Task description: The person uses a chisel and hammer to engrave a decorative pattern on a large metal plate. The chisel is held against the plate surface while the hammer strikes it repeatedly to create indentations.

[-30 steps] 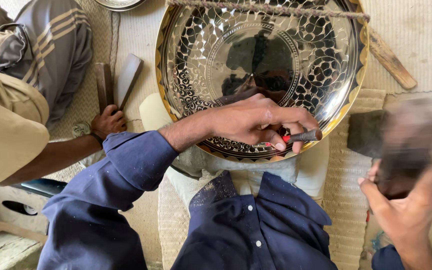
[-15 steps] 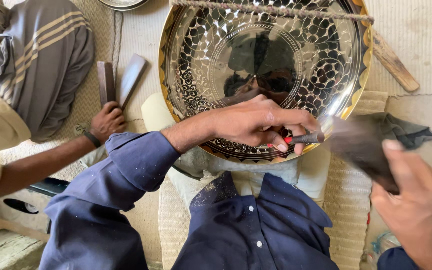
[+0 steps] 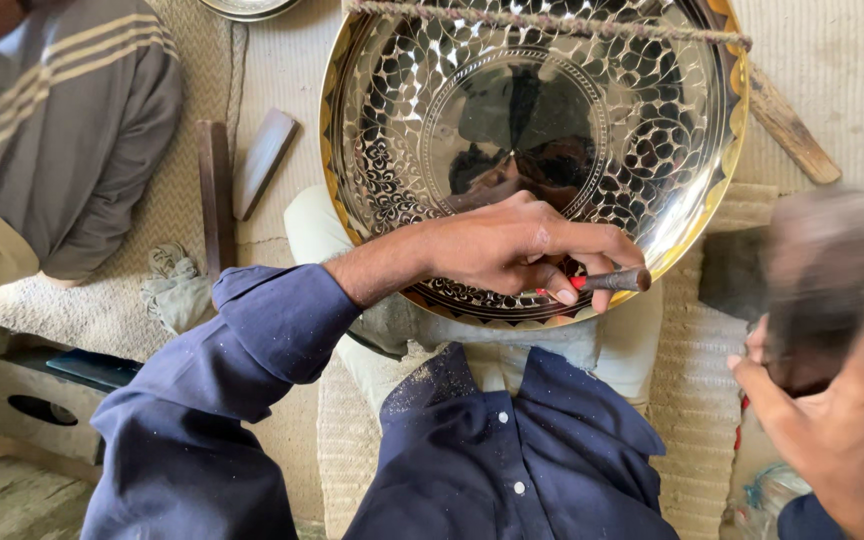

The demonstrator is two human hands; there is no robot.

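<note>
A person's left hand (image 3: 512, 250) pinches a short dark metal punch with a red band (image 3: 607, 281), fingers closed around it, tip set against the large round engraved brass tray (image 3: 432, 130) at its five o'clock rim. At three o'clock, the right hand (image 3: 827, 420) wraps shut around a blurred dark hammer (image 3: 817, 290), well apart from the tray.

- Right hand (image 3: 832, 420) with blurred hammer (image 3: 817, 285) drawn back from the chisel (image 3: 612, 281), raised at right.
- Co-worker's hand beside the wooden blocks (image 3: 217, 195) gone from view.
</note>
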